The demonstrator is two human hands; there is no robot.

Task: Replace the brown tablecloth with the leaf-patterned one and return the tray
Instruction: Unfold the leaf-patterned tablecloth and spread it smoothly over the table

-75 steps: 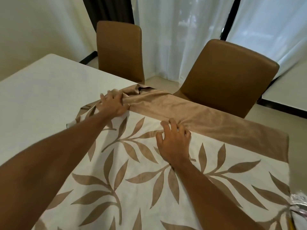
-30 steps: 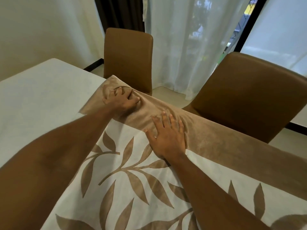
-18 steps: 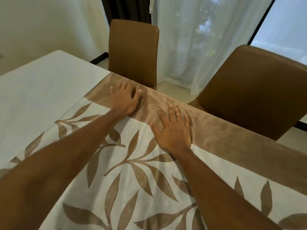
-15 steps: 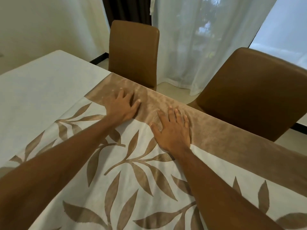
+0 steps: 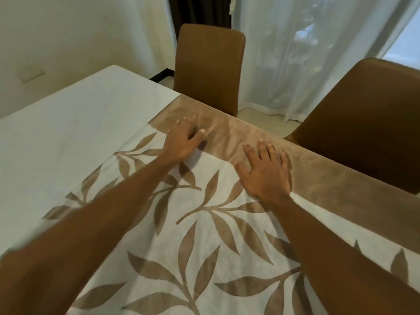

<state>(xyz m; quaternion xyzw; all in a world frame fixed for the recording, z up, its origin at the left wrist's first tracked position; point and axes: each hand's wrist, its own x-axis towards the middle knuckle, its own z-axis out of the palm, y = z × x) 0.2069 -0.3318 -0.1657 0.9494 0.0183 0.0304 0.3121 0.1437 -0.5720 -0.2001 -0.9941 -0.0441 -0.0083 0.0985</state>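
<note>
Leaf cloth lies spread over the near and right part of the table. Its brown band runs along the far edge, just in front of the left chair and the right chair.

Your right hand rests flat across the line where band meets leaf print, fingers straight and spread. Your left hand lies on the band nearer the cloth's far left corner. It is blurred, but its fingers look loose and apart, gripping nothing.

The cloth looks thin, soft and light, with no stiffness. Expect it to ripple and bunch under a palm rather than slide as one piece. The band's plush face shows stroke marks.

To shift it, you would probably do best to pinch the hem at the far left corner and along the left edge. Pull outward in small tugs, then smooth with flat palms from the middle toward the edges.

The left part of the table shows plain white, so the spreading looks unfinished. No tray is in view.
</note>
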